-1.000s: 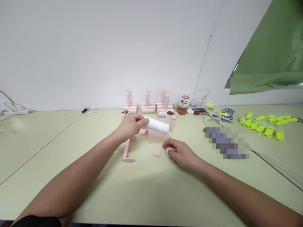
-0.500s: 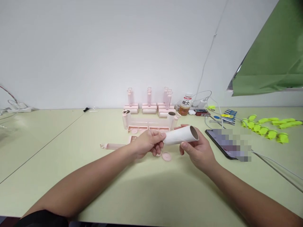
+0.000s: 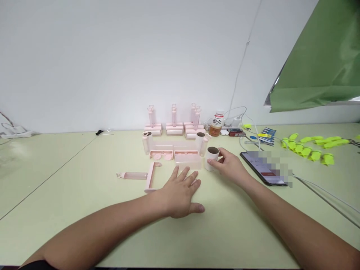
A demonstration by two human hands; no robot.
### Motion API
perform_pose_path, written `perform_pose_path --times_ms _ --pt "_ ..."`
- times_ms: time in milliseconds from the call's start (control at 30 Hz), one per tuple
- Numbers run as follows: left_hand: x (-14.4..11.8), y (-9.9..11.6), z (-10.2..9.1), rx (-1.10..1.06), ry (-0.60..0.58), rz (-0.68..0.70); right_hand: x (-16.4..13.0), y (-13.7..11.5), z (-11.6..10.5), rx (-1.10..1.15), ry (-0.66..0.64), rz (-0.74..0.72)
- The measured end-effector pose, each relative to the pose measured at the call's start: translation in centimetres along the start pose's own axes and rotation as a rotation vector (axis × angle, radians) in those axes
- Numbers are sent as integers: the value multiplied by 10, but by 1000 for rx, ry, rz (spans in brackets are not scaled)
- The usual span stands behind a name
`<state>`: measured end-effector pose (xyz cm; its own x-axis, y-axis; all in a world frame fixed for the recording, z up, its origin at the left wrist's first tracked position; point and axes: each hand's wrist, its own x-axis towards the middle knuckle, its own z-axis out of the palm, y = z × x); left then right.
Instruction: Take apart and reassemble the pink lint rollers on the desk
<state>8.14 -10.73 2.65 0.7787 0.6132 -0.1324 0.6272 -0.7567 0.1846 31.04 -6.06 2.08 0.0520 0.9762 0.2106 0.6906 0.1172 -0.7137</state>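
White roll (image 3: 212, 158) stood upright on the desk (image 3: 84, 180), held by right hand (image 3: 230, 167) in a closed grip beside the pink tray (image 3: 188, 159); left hand (image 3: 180, 193) flat, fingers spread, empty; release judged next

Roll (image 3: 212, 157) right of tray (image 3: 188, 160), phone (image 3: 263, 167) further right.

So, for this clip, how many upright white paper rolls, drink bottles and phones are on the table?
Upright white paper rolls with brown cores: 3, the last gripped by the right hand
Amber drink bottle with white label: 1
Black phone lying flat: 1
Total: 5
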Motion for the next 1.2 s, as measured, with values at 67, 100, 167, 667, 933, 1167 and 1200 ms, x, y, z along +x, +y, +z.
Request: perform_pose_path --times_ms 67,100,167,667,933,1167,1200 --pt "1 -2 1 -4 -33 -20 1 2 2 20 -8 9" --pt "2 -3 2 -2 -38 -24 2 3 3 27 -8 12" --pt "4 -4 3 11 -11 -26 2 4 4 37 -15 21" --pt "19 -30 7 134 190 -43 4 8 8 151 -54 39" --pt "5 -37 -31 182 246 -88 2 5 4 157 -53 28" --pt "-63 -82 -78 46 24 -463 -10 -16 -14 47 174 22" --pt "-72 -86 -75 32 -24 -472 -13 -20 -15 69 219 2"
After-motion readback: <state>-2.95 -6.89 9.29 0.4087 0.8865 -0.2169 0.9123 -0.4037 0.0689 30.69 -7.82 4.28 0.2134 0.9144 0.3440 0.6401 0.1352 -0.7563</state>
